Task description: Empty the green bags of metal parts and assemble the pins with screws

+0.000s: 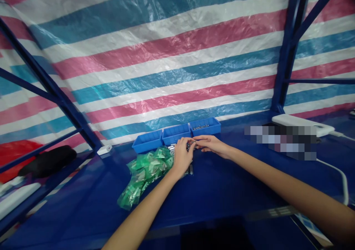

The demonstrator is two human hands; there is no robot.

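Note:
My left hand [183, 155] is curled, fingers and thumb closed round small shiny metal parts [189, 145] whose exact kind is too small to tell. From the right, my right hand [210, 145] meets it, thumb and fingertips pinched together at those same parts. A few dark and silver cylindrical pieces [191, 169] lie on the table just below my left hand. More silver cylinders [171, 148] show beyond its left side. Left of that hand, a heap of green clear plastic bags [149, 170] holds small items, partly covered by my forearm.
Behind the hands stand blue bins: a left bin [146, 142], a middle bin [176, 132] and a right bin [205, 126] with small metal pieces. A white adapter [104, 149] lies left. Right, a white device [303, 125] with a cable sits on the blue table [222, 194].

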